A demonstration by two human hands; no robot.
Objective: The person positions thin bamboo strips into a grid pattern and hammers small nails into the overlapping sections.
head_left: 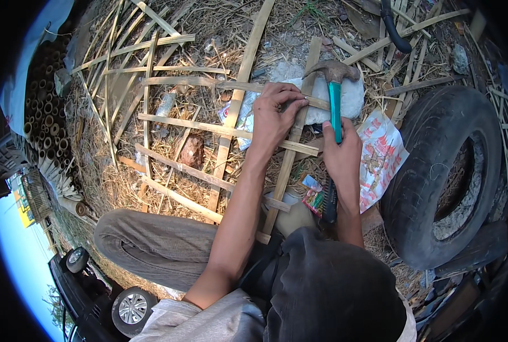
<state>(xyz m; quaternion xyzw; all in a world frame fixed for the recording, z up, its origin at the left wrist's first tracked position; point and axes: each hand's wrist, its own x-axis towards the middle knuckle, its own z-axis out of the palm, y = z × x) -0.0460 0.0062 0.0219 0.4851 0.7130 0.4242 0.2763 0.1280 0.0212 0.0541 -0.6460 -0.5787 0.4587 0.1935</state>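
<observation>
My right hand (343,149) is wrapped round the handle of a claw hammer (335,105), its teal and black grip running down past my wrist. The dark metal head points away from me, above a pale stone block (351,94). My left hand (278,114) is closed in a pinch where a crosswise bamboo slat meets a long upright slat (288,165). Whatever is between its fingertips is too small to make out. These slats belong to a flat bamboo lattice (194,124) lying over the ground in front of me and to my left.
A worn tire (445,176) lies at right, beside a red-and-white plastic bag (379,157). Loose bamboo strips (413,40) are scattered at the far right. A reddish stone (192,151) shows between slats. Bamboo poles (49,122) are stacked at far left, and a dark vehicle (83,290) stands lower left.
</observation>
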